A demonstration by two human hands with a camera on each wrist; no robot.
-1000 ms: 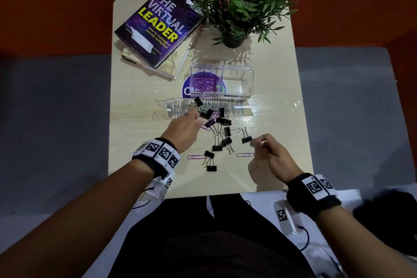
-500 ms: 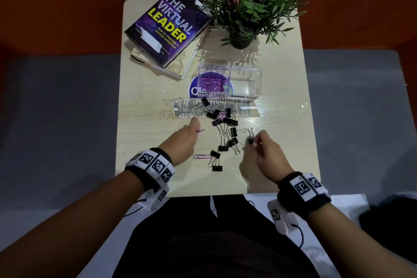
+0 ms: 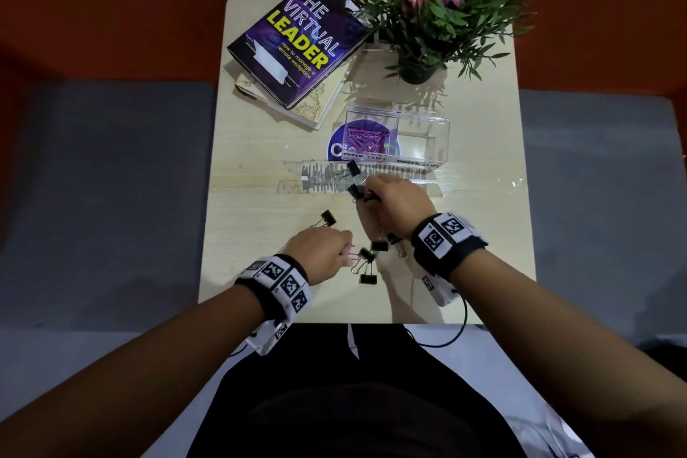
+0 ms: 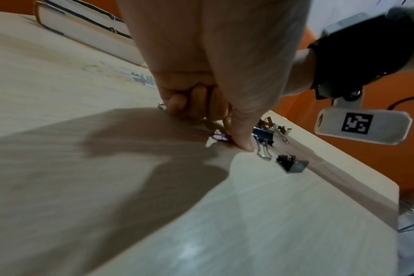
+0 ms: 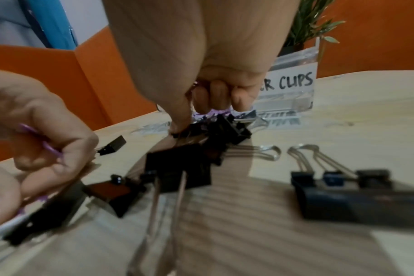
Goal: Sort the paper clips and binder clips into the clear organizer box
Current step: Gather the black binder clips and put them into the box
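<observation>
The clear organizer box (image 3: 438,123) stands mid-table. Purple paper clips (image 3: 363,139) fill its left compartment, and the right compartment (image 3: 416,145) has nothing in it. Black binder clips (image 3: 366,266) lie scattered in front of the box, with one (image 3: 327,218) lying apart on the left. My left hand (image 3: 347,253) pinches a purple paper clip (image 4: 219,137) against the table, fingers curled. My right hand (image 3: 366,193) is curled over the far pile of binder clips (image 5: 225,128). It pinches a purple paper clip (image 5: 210,112) among them.
The box's clear lid (image 3: 319,178) lies flat just before the box, with a binder clip (image 3: 351,169) on it. A stack of books (image 3: 297,41) sits at the back left and a potted plant (image 3: 420,59) at the back right. The table's front edge (image 3: 334,322) is close to my body.
My right hand has moved from the front right forward and left onto the pile by the lid. My left hand has drawn back to the near paper clip. One binder clip now lies apart on the left.
</observation>
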